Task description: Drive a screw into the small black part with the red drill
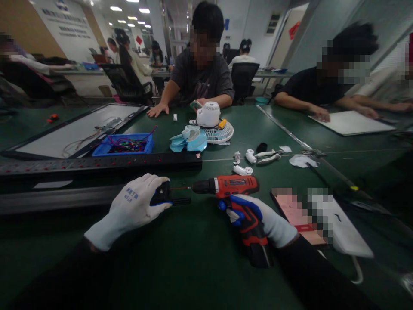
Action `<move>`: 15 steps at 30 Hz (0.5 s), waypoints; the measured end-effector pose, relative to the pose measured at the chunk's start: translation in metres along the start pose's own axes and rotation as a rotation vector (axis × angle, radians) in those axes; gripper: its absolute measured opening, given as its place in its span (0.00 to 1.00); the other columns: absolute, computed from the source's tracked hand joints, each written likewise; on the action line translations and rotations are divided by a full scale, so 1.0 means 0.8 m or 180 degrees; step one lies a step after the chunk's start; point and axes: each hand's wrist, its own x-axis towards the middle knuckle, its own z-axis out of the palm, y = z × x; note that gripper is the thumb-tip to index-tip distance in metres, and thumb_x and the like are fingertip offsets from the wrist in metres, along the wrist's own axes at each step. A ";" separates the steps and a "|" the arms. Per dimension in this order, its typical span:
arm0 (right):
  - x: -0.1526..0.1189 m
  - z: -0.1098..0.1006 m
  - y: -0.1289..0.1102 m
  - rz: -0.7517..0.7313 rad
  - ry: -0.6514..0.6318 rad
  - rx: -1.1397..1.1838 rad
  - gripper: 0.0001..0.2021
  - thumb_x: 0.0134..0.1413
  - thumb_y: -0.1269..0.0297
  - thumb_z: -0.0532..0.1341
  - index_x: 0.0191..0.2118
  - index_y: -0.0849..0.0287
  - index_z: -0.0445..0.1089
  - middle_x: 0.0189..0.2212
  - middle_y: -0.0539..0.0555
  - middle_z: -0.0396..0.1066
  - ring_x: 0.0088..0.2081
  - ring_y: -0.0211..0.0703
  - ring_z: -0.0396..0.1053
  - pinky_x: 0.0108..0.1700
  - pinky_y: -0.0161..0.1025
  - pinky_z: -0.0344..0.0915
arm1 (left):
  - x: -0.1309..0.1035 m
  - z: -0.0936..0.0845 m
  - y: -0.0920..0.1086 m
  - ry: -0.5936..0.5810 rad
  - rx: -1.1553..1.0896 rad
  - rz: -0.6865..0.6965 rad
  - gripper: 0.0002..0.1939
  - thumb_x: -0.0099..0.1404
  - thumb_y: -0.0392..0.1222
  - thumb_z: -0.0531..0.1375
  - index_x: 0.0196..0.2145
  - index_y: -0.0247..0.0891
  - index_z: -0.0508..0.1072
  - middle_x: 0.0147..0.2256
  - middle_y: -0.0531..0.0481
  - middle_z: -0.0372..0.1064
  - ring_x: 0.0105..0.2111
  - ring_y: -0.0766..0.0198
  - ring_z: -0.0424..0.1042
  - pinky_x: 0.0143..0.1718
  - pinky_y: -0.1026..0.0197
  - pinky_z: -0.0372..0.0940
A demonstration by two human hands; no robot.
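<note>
My right hand (247, 213), in a white glove with blue fingertips, is wrapped round the handle of a red and black cordless drill (237, 185). The drill's thin bit (180, 188) points left, toward a small black part (161, 193) at the end of a long black rail (93, 196). My gloved left hand (138, 198) is closed round that black end part, thumb below and fingers above. Whether the bit tip touches the part is hard to make out. A short black strip (180, 201) juts out to the right just under the bit.
Beyond the rail lie a black power strip (161, 161) and a blue tray (150, 144) of wires. A white fan (209, 115), light-blue blades (189, 140), pliers (269, 157) and white fittings (243, 170) are farther off. A white device (351, 232) lies right. A person sits opposite.
</note>
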 end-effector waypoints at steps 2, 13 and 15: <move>-0.002 -0.006 0.007 -0.0001 -0.0088 -0.0007 0.16 0.60 0.56 0.70 0.44 0.66 0.76 0.28 0.53 0.77 0.27 0.36 0.74 0.31 0.29 0.73 | -0.005 0.001 0.000 0.0003 -0.0019 0.0051 0.27 0.67 0.54 0.64 0.59 0.39 0.67 0.49 0.40 0.73 0.46 0.46 0.75 0.47 0.44 0.72; -0.002 -0.007 0.026 0.0183 -0.0259 0.0031 0.25 0.51 0.48 0.74 0.41 0.68 0.77 0.19 0.43 0.65 0.21 0.30 0.61 0.27 0.27 0.68 | -0.007 0.006 -0.006 0.0096 -0.0118 0.0150 0.27 0.67 0.56 0.64 0.59 0.41 0.69 0.49 0.40 0.74 0.46 0.45 0.76 0.46 0.44 0.72; -0.006 0.000 0.022 0.0152 -0.0238 0.0019 0.22 0.51 0.50 0.75 0.40 0.67 0.78 0.19 0.43 0.64 0.21 0.28 0.60 0.26 0.25 0.66 | -0.007 0.003 -0.001 0.0091 -0.0065 0.0106 0.27 0.66 0.55 0.65 0.58 0.41 0.69 0.48 0.41 0.74 0.45 0.46 0.76 0.46 0.45 0.72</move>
